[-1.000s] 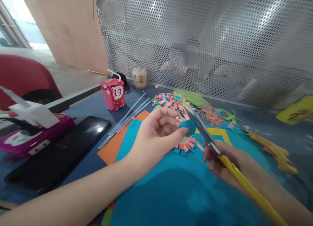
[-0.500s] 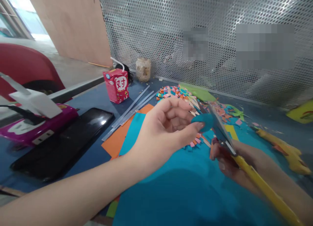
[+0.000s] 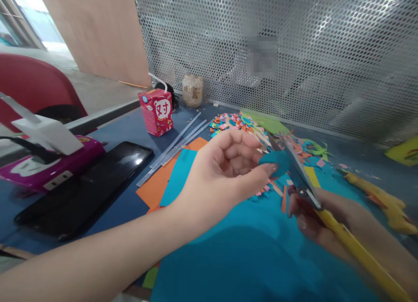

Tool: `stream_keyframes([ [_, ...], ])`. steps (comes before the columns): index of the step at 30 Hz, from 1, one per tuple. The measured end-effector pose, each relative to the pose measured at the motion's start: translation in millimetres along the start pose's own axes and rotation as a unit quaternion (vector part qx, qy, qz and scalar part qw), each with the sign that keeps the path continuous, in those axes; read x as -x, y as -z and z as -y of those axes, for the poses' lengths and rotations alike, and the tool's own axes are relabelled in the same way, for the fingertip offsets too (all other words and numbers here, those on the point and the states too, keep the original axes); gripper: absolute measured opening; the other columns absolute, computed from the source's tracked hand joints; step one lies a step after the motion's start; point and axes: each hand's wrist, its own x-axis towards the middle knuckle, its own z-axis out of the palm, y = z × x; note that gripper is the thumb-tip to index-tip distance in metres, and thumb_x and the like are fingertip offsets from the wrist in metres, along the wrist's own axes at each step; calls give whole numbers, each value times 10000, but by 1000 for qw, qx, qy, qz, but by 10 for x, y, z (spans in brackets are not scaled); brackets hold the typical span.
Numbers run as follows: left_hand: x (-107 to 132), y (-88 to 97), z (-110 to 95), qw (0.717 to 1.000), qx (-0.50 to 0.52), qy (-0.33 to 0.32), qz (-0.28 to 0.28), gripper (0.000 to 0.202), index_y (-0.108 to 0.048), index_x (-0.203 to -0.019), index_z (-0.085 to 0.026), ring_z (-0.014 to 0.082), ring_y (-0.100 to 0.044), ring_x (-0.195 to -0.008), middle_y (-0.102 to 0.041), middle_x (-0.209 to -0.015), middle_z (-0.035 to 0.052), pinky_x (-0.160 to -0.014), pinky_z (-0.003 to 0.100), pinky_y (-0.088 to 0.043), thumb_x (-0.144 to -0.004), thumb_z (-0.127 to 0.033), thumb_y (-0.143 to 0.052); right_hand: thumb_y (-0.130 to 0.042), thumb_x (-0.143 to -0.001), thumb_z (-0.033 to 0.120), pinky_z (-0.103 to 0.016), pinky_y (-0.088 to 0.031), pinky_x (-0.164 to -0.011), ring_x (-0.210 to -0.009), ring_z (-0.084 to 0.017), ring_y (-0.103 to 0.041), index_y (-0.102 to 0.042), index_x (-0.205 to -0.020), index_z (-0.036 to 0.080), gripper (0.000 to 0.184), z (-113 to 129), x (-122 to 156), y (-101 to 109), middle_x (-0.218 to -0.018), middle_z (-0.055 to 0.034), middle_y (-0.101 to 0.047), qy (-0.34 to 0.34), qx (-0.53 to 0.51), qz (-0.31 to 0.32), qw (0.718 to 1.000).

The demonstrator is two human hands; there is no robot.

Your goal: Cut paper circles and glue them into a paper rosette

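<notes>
Between thumb and fingers, my left hand pinches a small rounded piece of blue paper. My right hand grips a pair of scissors with a yellow handle. The scissor blades are parted and stand right at the right edge of the blue piece; whether they touch it I cannot tell. Beneath both hands lies a large blue sheet of paper. Behind them is a heap of cut paper bits in orange, pink and blue. Part of my right hand's fingers is hidden by the scissors.
On the left are a black phone, a purple power strip with a white plug, and a red drink carton. Clear sticks lie over orange paper. A glass jar stands near the perforated metal panel. Yellow object at right.
Both hands, with the blue paper piece and the scissors, have shifted slightly to the right in the view. The grips look the same.
</notes>
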Motion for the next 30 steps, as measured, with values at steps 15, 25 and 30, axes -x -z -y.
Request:
stream_keyframes([
  [15,-23,19,-6,1000,-4,-10,13,209,-544,-807,-151,33,-552,-586,-557,-674,-55,-562,130,-517,-688,-75,-698,-556,-790,446,-189,-497,-413,-481,-144,-588,-560,-686,231,239,-62,-55,194,-576,7,-596,90,145,44,984],
  [25,-33,23,-17,1000,-11,-11,-2,188,-556,-797,-151,41,-554,-582,-559,-675,-51,-548,139,-525,-689,-117,-706,-549,-799,434,-170,-482,-387,-454,-132,-577,-561,-691,236,226,-47,-62,198,-568,12,-597,95,144,53,984],
  [30,-38,20,-19,1000,-8,-13,-5,194,-553,-796,-150,47,-561,-592,-570,-679,-46,-545,140,-532,-686,-118,-709,-537,-796,460,-175,-483,-382,-467,-136,-585,-563,-712,233,243,-5,-61,195,-577,2,-595,44,99,85,991],
])
